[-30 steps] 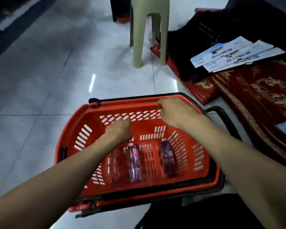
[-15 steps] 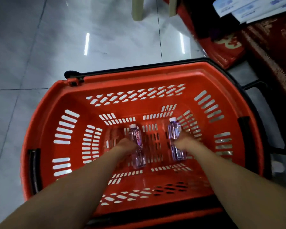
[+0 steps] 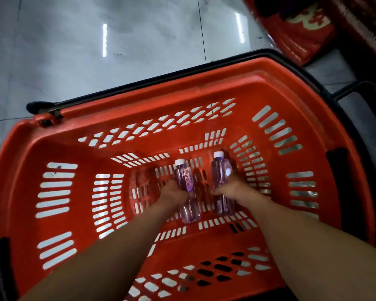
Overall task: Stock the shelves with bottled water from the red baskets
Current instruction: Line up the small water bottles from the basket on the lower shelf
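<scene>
A red slotted basket point(image 3: 59, 135) fills the view below me on the floor. Two small purple-tinted water bottles with white caps lie on its bottom, caps pointing away from me. My left hand point(image 3: 173, 193) grips the middle of the left bottle point(image 3: 185, 178), whose label faces up. My right hand point(image 3: 231, 187) grips the middle of the right bottle point(image 3: 220, 168). Both bottles still touch the basket bottom. My forearms hide the near part of the basket floor.
Grey glossy floor tiles point(image 3: 96, 51) lie beyond the basket. Black basket handles point(image 3: 204, 68) run along its far rim and to the right. Red and dark patterned fabric point(image 3: 302, 35) is piled at the upper right.
Both hands went from the basket's far rim down into the basket and closed round the two bottles. My view moved closer and more straight down.
</scene>
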Available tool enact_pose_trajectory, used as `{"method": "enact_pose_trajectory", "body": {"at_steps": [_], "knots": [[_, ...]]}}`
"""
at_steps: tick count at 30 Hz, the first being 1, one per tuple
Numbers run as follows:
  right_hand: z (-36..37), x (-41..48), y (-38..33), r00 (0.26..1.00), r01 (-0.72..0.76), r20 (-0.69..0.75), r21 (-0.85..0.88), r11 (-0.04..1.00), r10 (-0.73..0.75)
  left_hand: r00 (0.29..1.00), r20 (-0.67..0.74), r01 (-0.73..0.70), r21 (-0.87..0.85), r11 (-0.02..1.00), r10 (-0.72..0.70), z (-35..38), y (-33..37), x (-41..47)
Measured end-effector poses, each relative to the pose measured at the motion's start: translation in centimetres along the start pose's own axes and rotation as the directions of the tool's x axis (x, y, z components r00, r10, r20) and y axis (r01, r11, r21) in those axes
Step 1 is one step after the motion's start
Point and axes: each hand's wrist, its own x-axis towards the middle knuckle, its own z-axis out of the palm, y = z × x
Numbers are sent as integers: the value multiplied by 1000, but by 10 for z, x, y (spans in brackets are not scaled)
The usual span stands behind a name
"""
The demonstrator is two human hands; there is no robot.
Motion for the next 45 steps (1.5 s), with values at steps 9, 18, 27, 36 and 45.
{"method": "enact_pose_trajectory", "body": {"at_steps": [9,18,27,36,45], "knots": [[-11,-36,-27,992,91,94,-19,996,-89,980,143,-100,-249,963,139,-11,-3,-25],[-63,-116,-60,924,264,204,270,926,-323,929,133,-232,-514,826,344,-76,42,-99],[-126,-260,-39,751,427,159,623,655,-641,783,102,-463,-564,684,614,-107,99,-211],[-194,-373,90,641,709,-311,592,384,-702,449,259,-721,-461,518,855,-30,194,-318],[-246,-468,254,165,962,-934,82,260,-316,149,418,-868,-378,321,896,147,305,-439]]}}
